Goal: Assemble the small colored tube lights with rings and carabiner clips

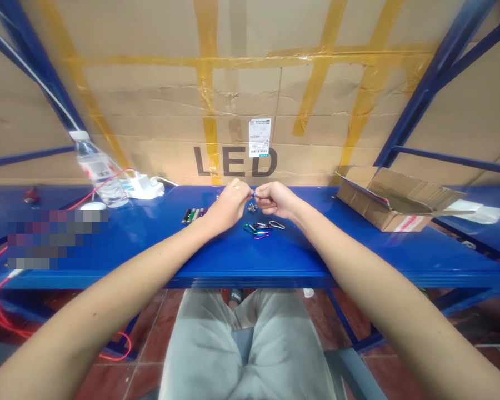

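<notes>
My left hand (230, 202) and my right hand (275, 199) meet over the middle of the blue shelf (158, 250), fingers pinched together on a tiny item (253, 194) between them that is too small to name. Just below the fingertips lies a small heap of metal rings (252, 208). In front of that lie several coloured carabiner clips (261, 229). A row of small pen-like sticks (194, 215) lies to the left of my left hand.
A water bottle (96, 169) stands at the left beside a white power strip (145, 186) with a red cable (104, 186). An open cardboard box (394, 200) sits at the right. A cardboard wall marked LED (233, 100) closes the back.
</notes>
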Demonstrator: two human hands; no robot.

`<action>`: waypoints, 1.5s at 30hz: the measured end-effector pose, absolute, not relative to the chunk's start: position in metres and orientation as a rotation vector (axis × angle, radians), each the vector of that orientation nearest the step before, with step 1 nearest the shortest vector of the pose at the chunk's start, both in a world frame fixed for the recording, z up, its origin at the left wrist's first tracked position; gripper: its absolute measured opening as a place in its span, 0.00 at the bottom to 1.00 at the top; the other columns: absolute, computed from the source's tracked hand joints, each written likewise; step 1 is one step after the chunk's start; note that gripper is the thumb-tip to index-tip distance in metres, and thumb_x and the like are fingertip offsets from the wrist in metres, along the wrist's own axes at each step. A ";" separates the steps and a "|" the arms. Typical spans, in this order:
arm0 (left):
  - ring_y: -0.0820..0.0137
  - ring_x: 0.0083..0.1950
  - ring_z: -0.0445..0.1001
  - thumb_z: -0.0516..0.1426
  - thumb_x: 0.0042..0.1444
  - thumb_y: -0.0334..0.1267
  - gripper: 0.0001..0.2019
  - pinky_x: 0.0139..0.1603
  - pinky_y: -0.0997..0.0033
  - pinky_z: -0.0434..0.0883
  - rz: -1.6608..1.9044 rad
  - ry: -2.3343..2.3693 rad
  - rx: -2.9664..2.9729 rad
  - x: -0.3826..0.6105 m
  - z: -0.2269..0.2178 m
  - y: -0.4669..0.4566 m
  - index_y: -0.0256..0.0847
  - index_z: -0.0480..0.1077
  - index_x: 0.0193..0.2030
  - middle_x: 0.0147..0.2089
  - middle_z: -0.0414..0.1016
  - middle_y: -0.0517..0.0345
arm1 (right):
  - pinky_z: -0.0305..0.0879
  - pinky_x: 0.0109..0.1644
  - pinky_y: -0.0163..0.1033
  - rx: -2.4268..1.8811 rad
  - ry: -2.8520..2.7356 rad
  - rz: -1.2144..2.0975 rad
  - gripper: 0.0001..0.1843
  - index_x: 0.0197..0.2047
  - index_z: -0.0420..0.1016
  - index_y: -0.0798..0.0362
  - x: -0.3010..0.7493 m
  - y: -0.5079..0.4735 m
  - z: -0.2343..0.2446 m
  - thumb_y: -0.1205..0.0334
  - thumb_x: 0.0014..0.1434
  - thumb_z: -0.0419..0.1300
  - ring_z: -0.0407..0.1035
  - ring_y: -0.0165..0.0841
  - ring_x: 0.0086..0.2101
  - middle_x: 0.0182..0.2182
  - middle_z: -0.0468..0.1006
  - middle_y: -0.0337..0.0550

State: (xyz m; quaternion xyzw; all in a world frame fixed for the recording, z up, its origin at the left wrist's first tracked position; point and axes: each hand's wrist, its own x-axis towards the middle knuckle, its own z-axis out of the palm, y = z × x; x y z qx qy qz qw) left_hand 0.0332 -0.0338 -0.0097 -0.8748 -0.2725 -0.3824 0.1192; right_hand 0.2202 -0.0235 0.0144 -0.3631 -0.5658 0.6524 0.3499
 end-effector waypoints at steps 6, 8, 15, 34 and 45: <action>0.62 0.47 0.67 0.45 0.70 0.30 0.12 0.51 0.60 0.69 -1.024 -0.677 -2.525 0.031 -0.009 -0.032 0.41 0.67 0.39 0.43 0.74 0.48 | 0.37 0.13 0.25 -0.909 -1.312 1.980 0.10 0.26 0.58 0.52 0.226 -0.019 0.016 0.73 0.56 0.52 0.35 0.22 0.17 0.15 0.51 0.31; 0.63 0.47 0.66 0.45 0.70 0.29 0.12 0.50 0.61 0.69 -1.037 -0.608 -2.499 0.031 -0.010 -0.031 0.41 0.67 0.39 0.43 0.74 0.49 | 0.38 0.12 0.24 -0.909 -1.279 2.067 0.10 0.27 0.57 0.51 0.227 -0.017 0.017 0.71 0.58 0.51 0.34 0.22 0.16 0.15 0.50 0.30; 0.64 0.46 0.67 0.47 0.70 0.28 0.10 0.49 0.61 0.70 -1.164 -0.571 -2.490 0.030 -0.010 -0.027 0.41 0.65 0.38 0.41 0.73 0.50 | 0.40 0.13 0.25 -0.908 -1.414 1.994 0.14 0.27 0.56 0.51 0.222 -0.024 0.022 0.70 0.66 0.46 0.37 0.23 0.16 0.15 0.50 0.30; 0.65 0.44 0.72 0.55 0.64 0.27 0.06 0.48 0.62 0.71 -1.455 -0.729 -2.547 0.032 -0.013 -0.028 0.41 0.65 0.37 0.39 0.74 0.54 | 0.49 0.17 0.29 -0.944 -1.944 1.171 0.20 0.26 0.64 0.53 0.223 -0.030 0.016 0.63 0.72 0.49 0.49 0.22 0.15 0.14 0.56 0.30; 0.66 0.43 0.68 0.48 0.70 0.29 0.10 0.46 0.61 0.70 -1.272 -0.488 -2.407 0.031 -0.006 -0.029 0.42 0.64 0.36 0.41 0.75 0.51 | 0.36 0.13 0.27 -0.791 -1.505 2.008 0.17 0.26 0.49 0.48 0.225 -0.027 0.024 0.66 0.68 0.43 0.31 0.24 0.16 0.14 0.45 0.28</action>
